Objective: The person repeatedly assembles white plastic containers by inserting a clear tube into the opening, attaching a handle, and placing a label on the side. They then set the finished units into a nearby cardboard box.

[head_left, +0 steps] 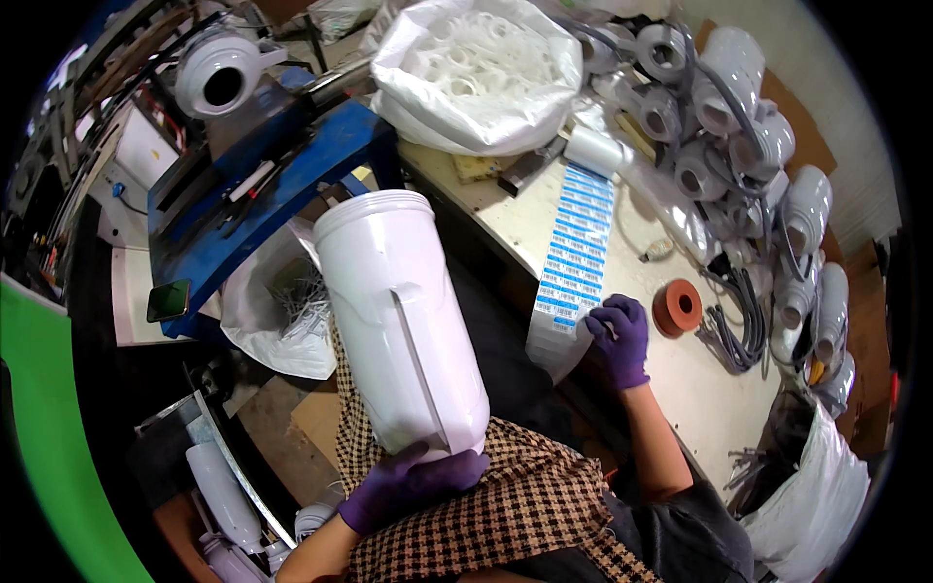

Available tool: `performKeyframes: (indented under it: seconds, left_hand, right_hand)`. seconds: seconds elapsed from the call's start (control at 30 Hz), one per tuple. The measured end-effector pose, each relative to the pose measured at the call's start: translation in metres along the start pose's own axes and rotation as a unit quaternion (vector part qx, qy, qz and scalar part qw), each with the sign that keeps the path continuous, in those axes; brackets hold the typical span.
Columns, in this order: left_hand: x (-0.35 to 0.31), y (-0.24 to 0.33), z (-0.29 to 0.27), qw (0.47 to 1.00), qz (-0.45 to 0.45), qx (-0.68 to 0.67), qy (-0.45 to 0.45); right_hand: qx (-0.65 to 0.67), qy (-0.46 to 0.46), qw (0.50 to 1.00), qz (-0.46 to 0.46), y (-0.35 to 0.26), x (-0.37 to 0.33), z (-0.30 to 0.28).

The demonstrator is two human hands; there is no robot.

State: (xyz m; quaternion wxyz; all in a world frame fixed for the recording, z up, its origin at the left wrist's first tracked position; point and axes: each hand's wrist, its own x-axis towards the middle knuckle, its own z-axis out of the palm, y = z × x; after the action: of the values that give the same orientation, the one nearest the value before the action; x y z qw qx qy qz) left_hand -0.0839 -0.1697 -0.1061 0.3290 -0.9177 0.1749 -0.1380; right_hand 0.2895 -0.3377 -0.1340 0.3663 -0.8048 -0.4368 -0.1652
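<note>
My left hand [413, 485], in a purple glove, is wrapped round the lower end of a large white plastic cylinder [389, 291]. The cylinder is tilted over my lap, with a ridged collar at its top and a long raised rib down its side. Beside the right edge of a strip of blue-and-white stickers [575, 255] is my right hand [622, 340], also gloved in purple. Its fingers are curled together; whether a sticker is between them is hidden. The strip runs from a roll [595, 152] down over the table's near edge.
A white sack of translucent rings [476, 136] stands at the back. An orange tape roll [677, 308] and coiled grey cables [736, 335] lie right of my hand. Grey-white housings [717, 175] are piled at the right. A blue metal stand [243, 243] holds a phone [168, 301] at left.
</note>
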Motion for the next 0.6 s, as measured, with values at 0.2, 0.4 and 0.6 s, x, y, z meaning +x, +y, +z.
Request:
performKeyframes:
  seconds: [0.2,0.4,0.6]
  left_hand:
    - [-0.001,-0.001,0.008,0.998,-0.012,-0.049,0.028]
    - [-0.007,0.020,0.018,0.957,0.070,0.278,-0.044]
    - [-0.012,0.020,0.014,0.972,0.024,0.232,-0.026]
  right_hand:
    - [0.254,-0.151,0.954,-0.047,-0.116,0.130,-0.008]
    - [0.288,-0.214,0.915,-0.186,-0.185,0.194,0.066]
    - [0.257,-0.267,0.914,-0.164,-0.207,0.189,0.078]
